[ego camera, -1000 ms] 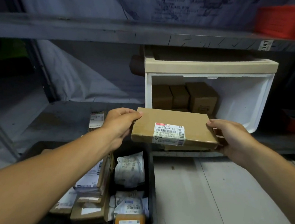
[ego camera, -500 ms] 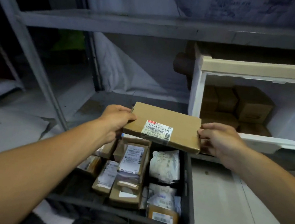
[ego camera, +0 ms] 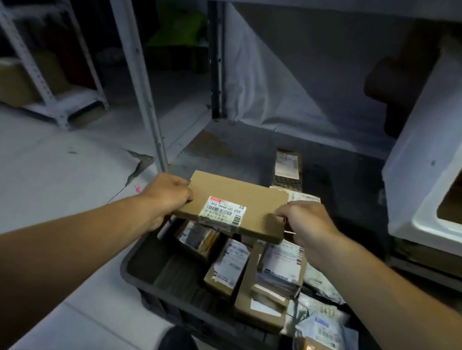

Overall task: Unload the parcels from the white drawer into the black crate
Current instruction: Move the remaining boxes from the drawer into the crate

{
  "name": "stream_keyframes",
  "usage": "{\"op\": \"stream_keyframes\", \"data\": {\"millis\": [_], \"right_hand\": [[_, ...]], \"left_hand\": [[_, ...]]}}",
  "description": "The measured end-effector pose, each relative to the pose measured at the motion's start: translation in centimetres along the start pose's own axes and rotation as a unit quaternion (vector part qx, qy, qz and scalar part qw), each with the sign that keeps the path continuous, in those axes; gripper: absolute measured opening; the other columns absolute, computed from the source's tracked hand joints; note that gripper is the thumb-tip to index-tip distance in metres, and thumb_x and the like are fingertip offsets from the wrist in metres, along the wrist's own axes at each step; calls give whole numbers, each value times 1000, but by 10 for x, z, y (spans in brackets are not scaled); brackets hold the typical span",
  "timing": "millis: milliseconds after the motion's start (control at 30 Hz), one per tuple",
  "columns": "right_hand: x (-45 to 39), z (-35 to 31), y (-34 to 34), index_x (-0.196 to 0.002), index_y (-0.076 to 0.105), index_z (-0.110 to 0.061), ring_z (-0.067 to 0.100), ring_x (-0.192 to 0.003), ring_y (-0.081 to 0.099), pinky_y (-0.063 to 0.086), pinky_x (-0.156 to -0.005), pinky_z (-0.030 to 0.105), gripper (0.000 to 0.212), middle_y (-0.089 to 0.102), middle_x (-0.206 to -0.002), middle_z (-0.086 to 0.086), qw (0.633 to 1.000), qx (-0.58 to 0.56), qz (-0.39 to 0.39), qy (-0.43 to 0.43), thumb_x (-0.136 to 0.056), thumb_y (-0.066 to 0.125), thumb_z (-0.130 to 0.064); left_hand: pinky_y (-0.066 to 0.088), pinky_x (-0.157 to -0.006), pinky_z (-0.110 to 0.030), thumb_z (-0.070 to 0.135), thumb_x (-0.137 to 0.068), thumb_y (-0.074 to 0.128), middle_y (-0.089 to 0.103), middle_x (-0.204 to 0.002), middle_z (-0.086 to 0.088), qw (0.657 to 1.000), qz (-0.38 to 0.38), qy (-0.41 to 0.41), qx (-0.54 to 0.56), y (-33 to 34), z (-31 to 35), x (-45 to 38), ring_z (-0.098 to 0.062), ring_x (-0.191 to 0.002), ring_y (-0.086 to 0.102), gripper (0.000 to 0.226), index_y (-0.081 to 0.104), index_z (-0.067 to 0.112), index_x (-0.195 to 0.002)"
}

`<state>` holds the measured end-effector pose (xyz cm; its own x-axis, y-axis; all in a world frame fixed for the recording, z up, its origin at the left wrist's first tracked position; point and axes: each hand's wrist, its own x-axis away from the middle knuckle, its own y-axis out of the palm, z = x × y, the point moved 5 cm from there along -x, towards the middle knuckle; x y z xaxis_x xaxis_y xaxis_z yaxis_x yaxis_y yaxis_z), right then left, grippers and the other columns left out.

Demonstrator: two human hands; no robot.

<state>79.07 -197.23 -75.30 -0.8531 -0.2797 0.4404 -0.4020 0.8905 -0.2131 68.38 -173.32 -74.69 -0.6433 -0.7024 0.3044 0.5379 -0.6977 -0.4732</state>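
A flat brown cardboard parcel [ego camera: 238, 202] with a white barcode label hangs over the far left part of the black crate [ego camera: 152, 261]. My left hand [ego camera: 167, 196] grips its left edge and my right hand [ego camera: 304, 220] grips its right edge. The crate on the floor holds several cardboard parcels and plastic-wrapped packets; its left side shows bare bottom. The white drawer [ego camera: 431, 141] stands open at the right edge of the view, with brown boxes dimly visible inside.
A grey metal shelf post [ego camera: 138, 70] rises just left of the crate. A small labelled box [ego camera: 287, 167] lies on the low shelf behind the crate. Another rack [ego camera: 34, 63] stands at far left. My dark shoe [ego camera: 180, 349] is in front of the crate.
Both hands have carried the flat parcel away from the drawer, leftward and down, to above the crate. The view has turned left, pushing the drawer to the right edge.
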Motion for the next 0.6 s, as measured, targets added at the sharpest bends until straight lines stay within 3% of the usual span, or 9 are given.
{"op": "stream_keyframes", "data": {"millis": [100,167,233,333,400,467,533,600], "right_hand": [[-13,3,31,-102,66,-9,18,-86,56,49,-74,35,11,62,-96,5,1000,7,11,-3,-92,64,-14],[-16,8,58,-101,65,-11,23,-88,61,56,-84,43,17,65,-99,8,1000,9,2,-2,-86,63,-18],[-23,16,83,-109,63,-15,26,-99,62,56,-91,47,29,66,-109,8,1000,16,-10,-1,-81,63,-22],[-40,28,105,-124,55,-18,20,-104,55,46,-87,34,36,59,-112,0,999,35,-13,0,-89,63,-19],[-52,36,112,-131,51,-18,21,-109,55,44,-87,32,42,59,-119,1,999,52,-2,0,-90,62,-19],[-64,43,117,-134,48,-17,23,-114,55,44,-90,33,46,57,-126,3,997,73,16,5,-90,62,-20],[-75,47,121,-134,50,-12,28,-118,56,48,-98,38,48,52,-135,8,993,108,37,12,-89,62,-22],[-86,52,124,-135,51,-8,31,-122,54,45,-104,34,48,44,-144,11,989,141,52,12,-90,62,-22]], "left_hand": [[57,-95,-43,-1,-87,61,72,-97,-8,1000,26,-4,-14,-6,-16,-22,-25,-98,68,25,67,21,-78],[58,-93,-42,0,-83,63,73,-99,-7,999,38,-9,-28,-5,-29,-35,-25,-98,68,20,70,19,-83],[58,-92,-39,4,-83,64,74,-106,-8,998,45,-17,-39,-2,-44,-46,-25,-99,68,20,71,18,-96],[49,-103,-36,6,-85,67,66,-130,-9,996,49,-19,-77,3,-61,-66,-28,-118,60,48,63,15,-132],[46,-109,-37,7,-85,70,60,-140,-9,995,38,-11,-97,6,-68,-79,-28,-126,56,60,55,15,-142],[46,-106,-33,7,-86,72,60,-140,-8,993,21,12,-114,12,-70,-90,-28,-125,56,58,56,16,-141],[45,-93,-26,8,-87,73,61,-137,-8,990,4,35,-135,23,-72,-99,-26,-121,58,54,59,15,-138],[47,-84,-25,8,-86,75,63,-134,-8,986,-10,52,-155,35,-76,-109,-26,-115,61,52,62,15,-136]]}}
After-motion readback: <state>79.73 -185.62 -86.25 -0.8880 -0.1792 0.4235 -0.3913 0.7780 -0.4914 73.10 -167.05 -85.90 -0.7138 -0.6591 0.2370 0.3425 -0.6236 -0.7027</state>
